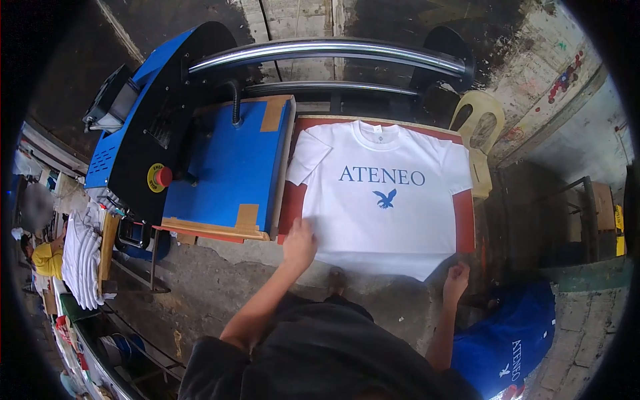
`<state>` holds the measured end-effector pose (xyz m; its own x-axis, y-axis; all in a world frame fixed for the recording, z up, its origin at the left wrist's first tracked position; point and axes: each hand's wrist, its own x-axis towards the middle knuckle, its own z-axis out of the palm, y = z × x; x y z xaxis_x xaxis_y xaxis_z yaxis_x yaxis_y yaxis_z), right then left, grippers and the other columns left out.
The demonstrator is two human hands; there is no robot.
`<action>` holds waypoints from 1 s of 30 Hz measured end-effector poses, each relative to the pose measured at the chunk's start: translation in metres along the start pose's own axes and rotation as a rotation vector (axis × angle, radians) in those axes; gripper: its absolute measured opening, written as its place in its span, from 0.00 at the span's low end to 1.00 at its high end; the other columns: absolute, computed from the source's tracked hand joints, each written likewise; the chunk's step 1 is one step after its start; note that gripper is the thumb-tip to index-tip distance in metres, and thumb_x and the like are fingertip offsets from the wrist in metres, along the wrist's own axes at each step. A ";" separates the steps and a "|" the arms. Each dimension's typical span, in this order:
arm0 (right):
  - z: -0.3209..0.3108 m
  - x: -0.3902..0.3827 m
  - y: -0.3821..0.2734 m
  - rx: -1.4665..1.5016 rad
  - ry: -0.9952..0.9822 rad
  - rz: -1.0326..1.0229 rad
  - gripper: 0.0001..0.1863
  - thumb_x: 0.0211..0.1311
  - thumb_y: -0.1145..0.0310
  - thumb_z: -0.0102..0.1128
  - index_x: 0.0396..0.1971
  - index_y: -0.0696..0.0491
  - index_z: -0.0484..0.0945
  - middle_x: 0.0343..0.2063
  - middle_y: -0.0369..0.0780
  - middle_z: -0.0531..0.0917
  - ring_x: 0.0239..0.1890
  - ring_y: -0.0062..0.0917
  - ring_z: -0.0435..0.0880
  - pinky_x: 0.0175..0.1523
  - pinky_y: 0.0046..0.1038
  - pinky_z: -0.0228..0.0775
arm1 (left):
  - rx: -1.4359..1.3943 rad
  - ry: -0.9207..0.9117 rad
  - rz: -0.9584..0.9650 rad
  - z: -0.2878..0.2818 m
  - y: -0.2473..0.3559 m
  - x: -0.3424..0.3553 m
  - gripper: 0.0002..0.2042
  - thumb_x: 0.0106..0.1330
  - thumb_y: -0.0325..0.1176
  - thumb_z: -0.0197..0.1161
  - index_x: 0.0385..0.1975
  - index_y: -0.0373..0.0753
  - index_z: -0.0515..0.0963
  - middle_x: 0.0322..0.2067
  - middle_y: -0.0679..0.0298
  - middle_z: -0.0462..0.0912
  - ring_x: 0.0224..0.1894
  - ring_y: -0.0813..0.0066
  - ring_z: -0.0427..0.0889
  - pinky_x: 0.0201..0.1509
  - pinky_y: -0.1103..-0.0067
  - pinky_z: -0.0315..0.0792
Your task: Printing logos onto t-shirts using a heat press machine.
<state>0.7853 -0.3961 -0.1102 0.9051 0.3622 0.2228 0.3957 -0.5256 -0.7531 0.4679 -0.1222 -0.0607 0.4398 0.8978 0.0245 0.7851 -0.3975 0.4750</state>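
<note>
A white T-shirt [383, 230] with blue lettering and a bird print lies face up on a red board [290, 200], its bottom part hanging over the near edge. My left hand [300, 241] has curled fingers on the shirt's lower left side, seemingly gripping the fabric. My right hand [457, 275] is just beyond the lower right corner, apart from the cloth, with its fingers curled in. To the left is a blue-and-black heat press [217, 170] with a red stop button [162, 177] and steel rails above.
A pale plastic chair [487, 173] stands behind the board's right end. Stacked white garments [83, 253] are at left, near another person in yellow [47, 260]. Blue printed fabric [513, 320] lies at lower right. A dark metal frame [585, 207] is by the right wall.
</note>
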 end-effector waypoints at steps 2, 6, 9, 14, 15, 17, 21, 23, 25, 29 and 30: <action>-0.002 0.002 0.001 -0.028 -0.026 -0.011 0.15 0.49 0.82 0.55 0.40 0.59 0.71 0.29 0.42 0.75 0.30 0.29 0.76 0.37 0.28 0.69 | -0.139 0.059 0.163 0.012 0.010 0.036 0.16 0.53 0.30 0.58 0.41 0.34 0.67 0.40 0.49 0.71 0.40 0.50 0.75 0.44 0.62 0.70; -0.007 0.005 -0.005 -0.083 -0.027 -0.102 0.17 0.49 0.84 0.52 0.42 0.58 0.71 0.31 0.42 0.76 0.31 0.28 0.76 0.38 0.27 0.69 | -0.042 0.077 0.144 0.039 0.017 0.129 0.20 0.53 0.34 0.58 0.45 0.33 0.67 0.43 0.48 0.70 0.45 0.50 0.72 0.47 0.62 0.68; -0.010 0.000 -0.011 -0.077 -0.060 -0.138 0.17 0.49 0.84 0.51 0.41 0.58 0.72 0.32 0.42 0.76 0.31 0.29 0.76 0.38 0.28 0.69 | 0.088 0.253 -0.020 0.052 0.006 0.170 0.26 0.54 0.36 0.57 0.51 0.31 0.63 0.50 0.47 0.67 0.51 0.51 0.68 0.53 0.61 0.63; -0.012 -0.013 -0.014 -0.068 -0.103 -0.171 0.15 0.49 0.84 0.51 0.39 0.58 0.73 0.33 0.42 0.76 0.32 0.30 0.77 0.38 0.28 0.69 | 0.056 0.469 -0.439 0.058 0.001 0.187 0.33 0.54 0.39 0.56 0.58 0.28 0.55 0.57 0.44 0.58 0.59 0.50 0.59 0.60 0.57 0.53; -0.011 -0.014 -0.016 -0.040 -0.118 -0.155 0.14 0.49 0.84 0.51 0.39 0.58 0.74 0.33 0.43 0.76 0.33 0.30 0.77 0.38 0.28 0.69 | 0.076 0.459 -0.383 0.059 0.003 0.181 0.33 0.54 0.39 0.55 0.58 0.27 0.55 0.58 0.42 0.57 0.60 0.48 0.56 0.60 0.56 0.52; -0.004 -0.011 -0.024 -0.047 -0.099 -0.176 0.14 0.50 0.84 0.51 0.39 0.58 0.74 0.33 0.42 0.77 0.33 0.30 0.77 0.37 0.28 0.69 | 0.102 0.482 -0.164 0.063 0.008 0.161 0.33 0.56 0.38 0.54 0.59 0.30 0.53 0.60 0.42 0.52 0.63 0.46 0.52 0.60 0.52 0.50; 0.021 0.007 -0.070 0.036 -0.108 -0.304 0.14 0.51 0.84 0.50 0.40 0.58 0.74 0.36 0.42 0.77 0.32 0.28 0.76 0.35 0.26 0.68 | 0.164 0.247 0.386 0.073 0.005 0.084 0.26 0.61 0.40 0.50 0.61 0.44 0.59 0.64 0.53 0.49 0.66 0.56 0.49 0.62 0.48 0.45; 0.043 0.018 -0.113 0.097 -0.158 -0.241 0.14 0.53 0.83 0.49 0.40 0.56 0.74 0.37 0.38 0.79 0.33 0.23 0.76 0.33 0.22 0.67 | 0.212 0.081 0.403 0.070 -0.006 0.038 0.29 0.63 0.47 0.47 0.64 0.46 0.53 0.65 0.56 0.48 0.68 0.60 0.45 0.64 0.50 0.43; 0.071 0.017 -0.170 0.188 -0.147 -0.355 0.14 0.54 0.82 0.48 0.40 0.56 0.74 0.36 0.37 0.79 0.33 0.21 0.75 0.33 0.22 0.66 | 0.310 0.017 0.465 0.059 -0.027 0.002 0.30 0.63 0.47 0.47 0.64 0.45 0.50 0.66 0.58 0.45 0.68 0.62 0.44 0.65 0.52 0.41; 0.121 -0.027 -0.316 0.477 -0.343 -0.475 0.11 0.56 0.80 0.47 0.39 0.58 0.74 0.36 0.38 0.78 0.34 0.19 0.74 0.39 0.21 0.65 | 0.166 -0.009 0.523 0.025 -0.082 -0.069 0.31 0.63 0.46 0.48 0.64 0.42 0.51 0.66 0.58 0.44 0.68 0.64 0.44 0.66 0.55 0.39; 0.133 -0.050 -0.356 0.510 -0.392 -0.587 0.10 0.57 0.80 0.47 0.39 0.59 0.74 0.35 0.39 0.78 0.35 0.21 0.75 0.41 0.22 0.65 | 0.156 -0.118 0.535 0.016 -0.101 -0.083 0.30 0.62 0.45 0.49 0.63 0.41 0.53 0.66 0.58 0.45 0.68 0.63 0.45 0.66 0.56 0.40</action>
<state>0.5789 -0.1251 0.0644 0.4206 0.7545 0.5038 0.5786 0.2046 -0.7895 0.3595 -0.1598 -0.1247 0.8328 0.5397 0.1232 0.4905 -0.8225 0.2880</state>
